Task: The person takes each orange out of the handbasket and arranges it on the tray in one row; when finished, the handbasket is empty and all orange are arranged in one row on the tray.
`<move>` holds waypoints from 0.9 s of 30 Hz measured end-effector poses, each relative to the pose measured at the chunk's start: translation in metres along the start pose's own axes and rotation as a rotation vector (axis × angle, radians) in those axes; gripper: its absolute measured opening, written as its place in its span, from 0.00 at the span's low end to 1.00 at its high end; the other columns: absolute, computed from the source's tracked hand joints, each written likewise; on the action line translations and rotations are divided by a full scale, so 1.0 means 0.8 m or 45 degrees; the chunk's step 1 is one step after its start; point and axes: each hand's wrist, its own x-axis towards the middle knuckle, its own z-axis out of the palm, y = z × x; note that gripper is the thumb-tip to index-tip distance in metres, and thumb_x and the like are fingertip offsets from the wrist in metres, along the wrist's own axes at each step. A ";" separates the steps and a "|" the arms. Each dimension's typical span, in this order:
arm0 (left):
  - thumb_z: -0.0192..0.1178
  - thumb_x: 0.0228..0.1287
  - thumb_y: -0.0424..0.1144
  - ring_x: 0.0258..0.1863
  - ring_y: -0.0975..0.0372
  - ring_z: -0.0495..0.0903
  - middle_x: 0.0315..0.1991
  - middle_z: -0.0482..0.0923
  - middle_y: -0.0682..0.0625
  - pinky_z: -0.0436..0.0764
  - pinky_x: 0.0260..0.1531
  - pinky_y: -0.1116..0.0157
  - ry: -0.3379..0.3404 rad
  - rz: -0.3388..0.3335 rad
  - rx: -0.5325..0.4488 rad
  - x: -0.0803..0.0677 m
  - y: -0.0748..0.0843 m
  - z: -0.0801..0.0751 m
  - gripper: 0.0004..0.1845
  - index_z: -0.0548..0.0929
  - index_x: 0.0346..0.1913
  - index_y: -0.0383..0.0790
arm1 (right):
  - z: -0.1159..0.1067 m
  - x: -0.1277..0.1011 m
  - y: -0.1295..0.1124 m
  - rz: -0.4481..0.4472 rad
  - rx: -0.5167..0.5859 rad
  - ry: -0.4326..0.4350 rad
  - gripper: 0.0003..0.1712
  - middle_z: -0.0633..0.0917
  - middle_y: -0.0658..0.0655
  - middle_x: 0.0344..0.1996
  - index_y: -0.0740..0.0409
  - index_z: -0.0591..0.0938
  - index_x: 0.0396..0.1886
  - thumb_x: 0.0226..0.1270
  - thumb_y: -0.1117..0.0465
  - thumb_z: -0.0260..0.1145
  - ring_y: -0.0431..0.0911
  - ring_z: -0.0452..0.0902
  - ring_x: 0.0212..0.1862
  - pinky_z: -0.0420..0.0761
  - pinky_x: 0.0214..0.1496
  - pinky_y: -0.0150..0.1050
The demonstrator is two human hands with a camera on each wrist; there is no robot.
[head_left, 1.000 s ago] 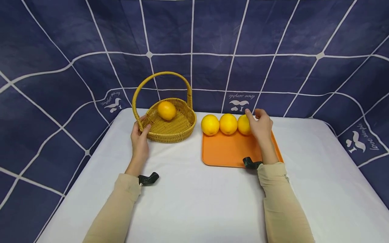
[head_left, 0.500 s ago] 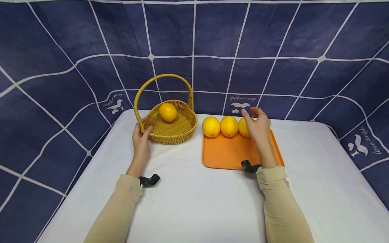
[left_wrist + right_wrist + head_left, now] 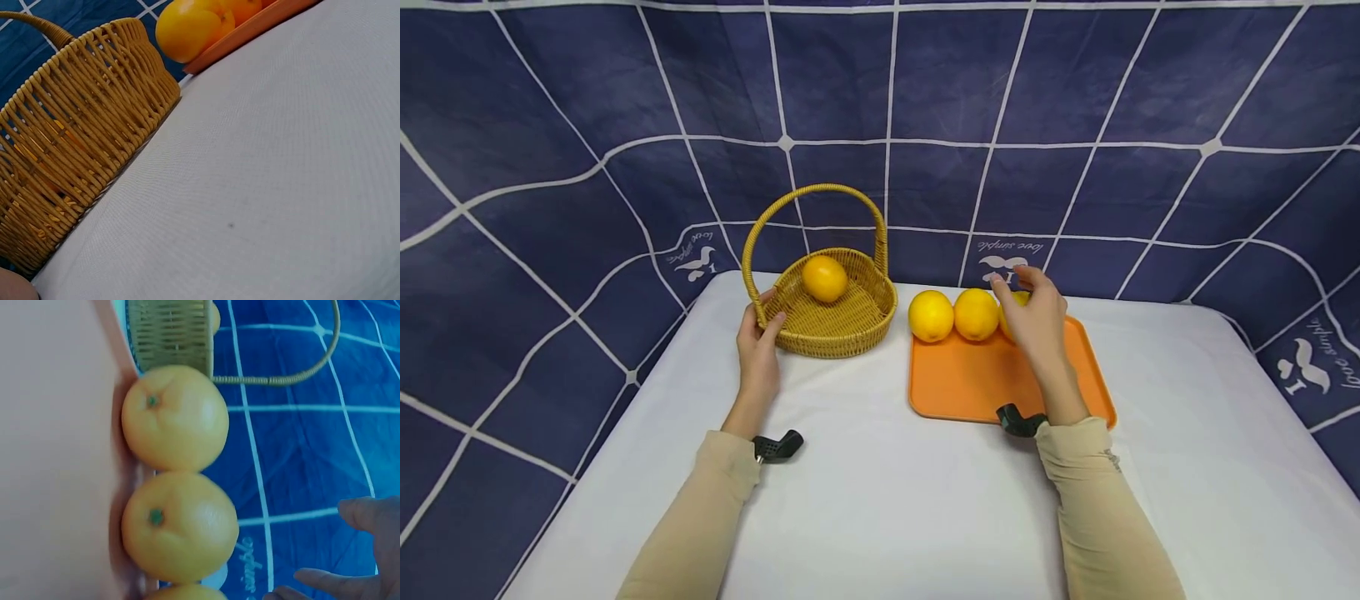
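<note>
Oranges sit in a row along the far edge of an orange tray point(image 3: 970, 383) on a white-covered desk point(image 3: 880, 500), with the wicker basket point(image 3: 838, 321), holding one orange point(image 3: 824, 277), just left of the tray against a blue gridded backdrop point(image 3: 1075, 100). The left hand point(image 3: 758, 346) grips the basket's near-left rim, apparently to steady it, forearm stretched forward over the desk. At the tray's far edge the right hand point(image 3: 1036, 315), wrist raised, curls its fingers over the rightmost orange point(image 3: 1017, 302) beside the other two oranges point(image 3: 953, 315), closing round it.
</note>
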 end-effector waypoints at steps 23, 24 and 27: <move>0.58 0.78 0.32 0.75 0.58 0.68 0.75 0.72 0.49 0.69 0.70 0.71 0.009 0.042 -0.020 0.003 -0.005 0.003 0.24 0.74 0.74 0.39 | 0.091 -0.001 -0.085 -0.132 0.074 -0.518 0.32 0.81 0.63 0.68 0.61 0.77 0.72 0.76 0.48 0.67 0.58 0.77 0.69 0.79 0.71 0.52; 0.57 0.78 0.32 0.75 0.58 0.68 0.75 0.72 0.48 0.70 0.70 0.71 0.010 0.048 -0.023 0.003 -0.006 0.002 0.24 0.73 0.74 0.39 | 0.097 0.000 -0.089 -0.144 0.071 -0.543 0.32 0.81 0.62 0.68 0.61 0.77 0.72 0.76 0.48 0.67 0.58 0.77 0.69 0.79 0.71 0.52; 0.56 0.78 0.30 0.75 0.56 0.68 0.76 0.71 0.47 0.71 0.69 0.71 0.004 0.057 -0.035 0.002 -0.007 0.001 0.24 0.73 0.74 0.38 | 0.114 0.003 -0.105 -0.180 0.075 -0.607 0.33 0.81 0.64 0.67 0.61 0.77 0.72 0.75 0.48 0.68 0.58 0.78 0.68 0.79 0.70 0.53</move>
